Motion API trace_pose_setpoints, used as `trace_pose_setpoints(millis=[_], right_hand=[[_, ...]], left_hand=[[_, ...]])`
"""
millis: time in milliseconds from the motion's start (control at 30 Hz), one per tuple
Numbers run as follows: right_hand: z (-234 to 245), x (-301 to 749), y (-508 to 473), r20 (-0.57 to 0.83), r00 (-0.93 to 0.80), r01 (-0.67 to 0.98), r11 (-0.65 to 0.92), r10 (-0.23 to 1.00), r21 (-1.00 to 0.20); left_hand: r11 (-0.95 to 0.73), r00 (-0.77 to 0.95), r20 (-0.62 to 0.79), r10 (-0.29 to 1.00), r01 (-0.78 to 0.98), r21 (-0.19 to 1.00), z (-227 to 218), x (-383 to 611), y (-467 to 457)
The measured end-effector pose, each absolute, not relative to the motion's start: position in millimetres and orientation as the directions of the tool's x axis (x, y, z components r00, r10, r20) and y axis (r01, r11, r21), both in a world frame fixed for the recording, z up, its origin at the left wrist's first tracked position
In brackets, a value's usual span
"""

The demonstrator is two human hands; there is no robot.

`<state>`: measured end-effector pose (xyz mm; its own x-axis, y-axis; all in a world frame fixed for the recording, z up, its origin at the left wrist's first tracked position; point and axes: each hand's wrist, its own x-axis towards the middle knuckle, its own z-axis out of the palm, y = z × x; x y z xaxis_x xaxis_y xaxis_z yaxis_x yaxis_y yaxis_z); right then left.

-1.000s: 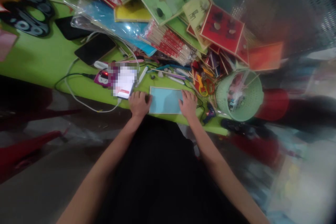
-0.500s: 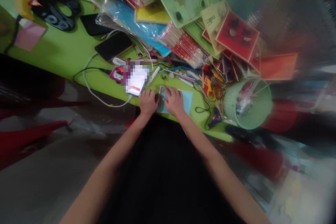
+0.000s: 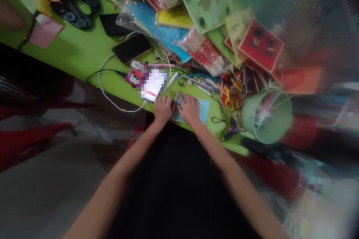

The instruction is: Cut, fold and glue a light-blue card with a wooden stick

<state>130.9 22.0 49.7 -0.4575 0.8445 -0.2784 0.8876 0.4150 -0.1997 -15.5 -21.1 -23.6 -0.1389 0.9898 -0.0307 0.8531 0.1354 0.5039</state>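
A light blue card [image 3: 204, 110] in a thin pale frame lies at the front edge of the green table. My right hand [image 3: 190, 109] rests on it, fingers stretched out over the surface and thumb apart. At the card's left edge is my left hand [image 3: 164, 109], its fingers curled and pressed together; whatever they hold, if anything, is hidden. Just beyond the left hand, a lit phone [image 3: 153, 91], partly pixelated, leans on a purple-and-white object [image 3: 133, 77].
Two dark phones [image 3: 131, 47] and white cables lie to the left. Pens, scissors [image 3: 229, 100] and sticks are scattered behind the card. A blue glue gun [image 3: 231, 130] and green basket [image 3: 266, 115] stand right. Coloured framed boards [image 3: 261, 46] pile up at the back.
The whole view has shifted, so the table and things appear slightly further right and lower. Both hands stay at the blue card, with almost the same pose.
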Motion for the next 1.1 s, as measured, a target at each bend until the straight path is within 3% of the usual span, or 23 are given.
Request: trace_pose_setpoints(millis=[467,1100], right_hand=[[52,124,20,-0.294,-0.451,0.893,0.421,0.843,-0.16],[45,144,17,-0.211,-0.468,0.867,0.399,0.858,-0.299]], left_hand=[[0.13,-0.146,-0.005,0.989,0.864,0.486,-22,-15,-20],[0.135,-0.13,-0.042,0.991,0.874,0.466,-21,-16,-19]])
